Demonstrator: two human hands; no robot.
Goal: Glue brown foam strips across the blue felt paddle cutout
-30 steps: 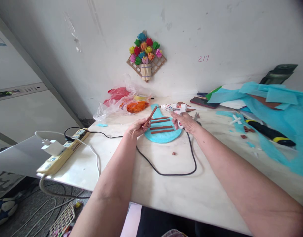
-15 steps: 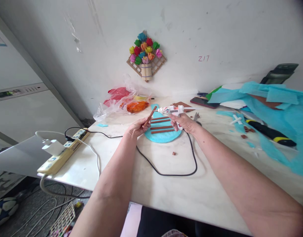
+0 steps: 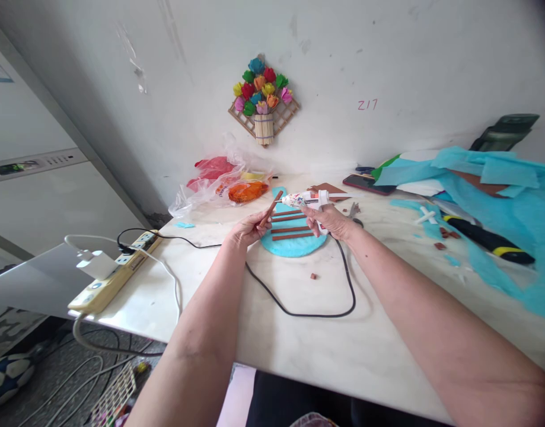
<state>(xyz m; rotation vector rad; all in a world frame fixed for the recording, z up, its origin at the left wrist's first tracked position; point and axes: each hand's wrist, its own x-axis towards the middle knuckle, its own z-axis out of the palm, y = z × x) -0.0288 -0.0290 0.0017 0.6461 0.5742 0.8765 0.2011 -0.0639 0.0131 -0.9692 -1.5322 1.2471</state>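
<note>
My left hand (image 3: 251, 228) pinches a thin brown strip (image 3: 272, 206), which is held up at a slant. A white hot glue gun (image 3: 315, 200) is gripped in my right hand (image 3: 328, 220), its nozzle tip against or very near the strip. A clear glue stick sticks out of the gun's back end. Below both hands lies a light-blue rounded piece (image 3: 294, 247) with a narrow neck at the far end. Several brown strips (image 3: 294, 229) lie across it in rows, partly hidden by my hands. The gun's black cord (image 3: 299, 315) loops over the table in front.
A yellowish power strip (image 3: 107, 283) with plugs stands at the left edge. Plastic bags (image 3: 228, 184) lie against the wall. To the right are scissors (image 3: 354, 214), a phone (image 3: 369, 184), a black-and-yellow handled tool (image 3: 488, 240), blue sheets (image 3: 516, 207) and brown scraps.
The glue gun's nozzle has shifted very slightly left and down along the brown strip. Both hands keep their hold, and the camera view has moved a little.
</note>
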